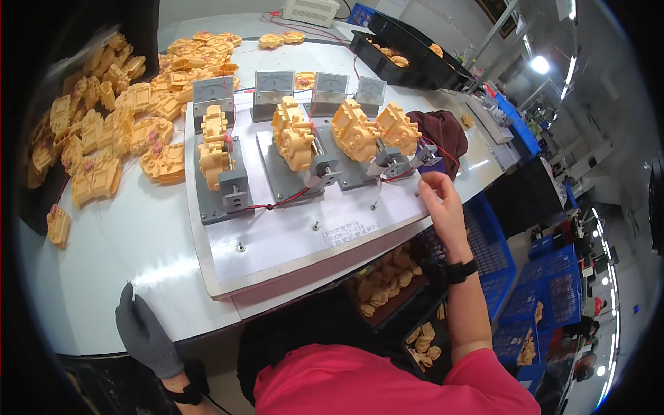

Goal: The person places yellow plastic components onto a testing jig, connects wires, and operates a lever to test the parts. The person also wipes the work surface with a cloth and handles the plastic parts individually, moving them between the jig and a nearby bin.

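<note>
My left hand (149,335), in a grey glove, hangs at the table's front left edge with its fingers stretched out and holding nothing. My bare right hand (444,204) is at the front right corner of a white test board (277,252), fingers bent together beside a small metal switch (416,194). What its fingertips grip, if anything, is hidden. Several grey fixtures on the board each carry a yellow plastic gear housing; the rightmost housing (398,129) is closest to my right hand. Needle meters (274,84) stand behind them, and a toggle switch (316,226) sits in front.
Yellow housings with red wires lie in a pile (97,131) at the left and in another (197,62) at the back. A black bin (408,43) stands far right, beyond a dark red cloth (443,131). Blue crates (484,242) and boxes of housings are below the table.
</note>
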Demonstrator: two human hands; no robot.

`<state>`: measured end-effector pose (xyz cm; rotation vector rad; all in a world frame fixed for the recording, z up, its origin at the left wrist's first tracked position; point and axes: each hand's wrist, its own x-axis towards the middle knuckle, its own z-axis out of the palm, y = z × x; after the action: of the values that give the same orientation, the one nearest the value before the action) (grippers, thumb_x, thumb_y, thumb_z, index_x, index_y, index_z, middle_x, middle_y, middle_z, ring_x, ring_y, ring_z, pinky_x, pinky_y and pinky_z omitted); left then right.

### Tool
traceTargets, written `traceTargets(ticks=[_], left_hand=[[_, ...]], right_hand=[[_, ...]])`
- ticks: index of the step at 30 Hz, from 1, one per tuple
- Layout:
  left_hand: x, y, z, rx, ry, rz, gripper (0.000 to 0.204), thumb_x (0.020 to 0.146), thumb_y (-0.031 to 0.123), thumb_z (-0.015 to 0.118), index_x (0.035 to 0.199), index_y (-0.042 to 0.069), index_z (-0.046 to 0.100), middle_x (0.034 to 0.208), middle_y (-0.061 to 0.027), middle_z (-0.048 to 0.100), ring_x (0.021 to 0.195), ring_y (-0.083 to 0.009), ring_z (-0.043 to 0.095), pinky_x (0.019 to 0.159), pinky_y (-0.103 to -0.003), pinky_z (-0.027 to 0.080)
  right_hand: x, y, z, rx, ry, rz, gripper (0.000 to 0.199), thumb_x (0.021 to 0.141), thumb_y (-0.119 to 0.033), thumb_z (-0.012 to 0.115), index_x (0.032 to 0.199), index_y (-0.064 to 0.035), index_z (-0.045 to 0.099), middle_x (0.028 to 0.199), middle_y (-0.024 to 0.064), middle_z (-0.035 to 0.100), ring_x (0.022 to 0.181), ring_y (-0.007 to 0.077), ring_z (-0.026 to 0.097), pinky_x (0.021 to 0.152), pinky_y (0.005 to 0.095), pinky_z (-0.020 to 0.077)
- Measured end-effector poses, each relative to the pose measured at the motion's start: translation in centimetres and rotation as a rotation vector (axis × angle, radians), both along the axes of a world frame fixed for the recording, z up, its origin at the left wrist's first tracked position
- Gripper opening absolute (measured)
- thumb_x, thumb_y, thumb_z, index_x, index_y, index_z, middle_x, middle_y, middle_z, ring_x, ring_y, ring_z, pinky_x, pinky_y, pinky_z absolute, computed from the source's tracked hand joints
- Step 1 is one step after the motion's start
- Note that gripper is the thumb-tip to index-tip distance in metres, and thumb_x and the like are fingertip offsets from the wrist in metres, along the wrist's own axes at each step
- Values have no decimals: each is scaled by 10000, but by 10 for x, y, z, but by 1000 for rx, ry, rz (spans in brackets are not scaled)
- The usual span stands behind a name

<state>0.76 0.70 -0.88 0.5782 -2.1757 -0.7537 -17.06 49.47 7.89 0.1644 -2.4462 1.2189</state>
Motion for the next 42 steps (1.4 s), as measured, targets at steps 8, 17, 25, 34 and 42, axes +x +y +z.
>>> traceTargets(ticks=[8, 17, 25, 34, 42], left_hand=[[0, -1, -3, 17, 15, -18, 271, 1023, 22, 547, 1268, -20, 652, 1071, -101, 679, 916, -181, 614, 835, -300, 497], [3, 0, -2, 67, -41, -11, 281, 1034, 29, 530, 1288, -30, 633, 1162, -118, 674, 1003, -197, 627, 898, -308, 493], [4, 0, -3, 31, -17, -32, 304, 1033, 19, 523, 1316, -25, 624, 1104, -101, 654, 937, -170, 588, 855, -293, 476], [3, -1, -7, 42, 21, -36, 313, 1030, 10, 527, 1325, -21, 626, 1064, -81, 640, 881, -144, 550, 813, -277, 459], [4, -1, -7, 43, 27, -35, 313, 1028, 4, 524, 1322, -28, 626, 1050, -82, 640, 863, -144, 543, 799, -275, 458]], right_hand=[[-30, -18, -4, -173, 128, -83, 350, 973, -121, 680, 1255, -2, 512, 1047, 53, 633, 905, 97, 605, 817, 259, 507], [-30, -33, -10, -81, 244, -173, 407, 963, -73, 632, 1310, -2, 430, 1074, 92, 621, 917, 131, 614, 805, 292, 521], [-29, -47, -8, -159, 242, -191, 436, 975, -34, 606, 1357, -10, 398, 1059, 34, 508, 907, 82, 511, 774, 239, 482], [-31, -51, -9, -252, 267, -224, 423, 953, -17, 625, 1313, -1, 403, 1060, 68, 571, 873, 92, 576, 762, 246, 511], [-32, -46, -11, -253, 240, -224, 421, 949, -18, 628, 1297, -8, 391, 1094, 91, 587, 896, 104, 591, 784, 247, 515]])
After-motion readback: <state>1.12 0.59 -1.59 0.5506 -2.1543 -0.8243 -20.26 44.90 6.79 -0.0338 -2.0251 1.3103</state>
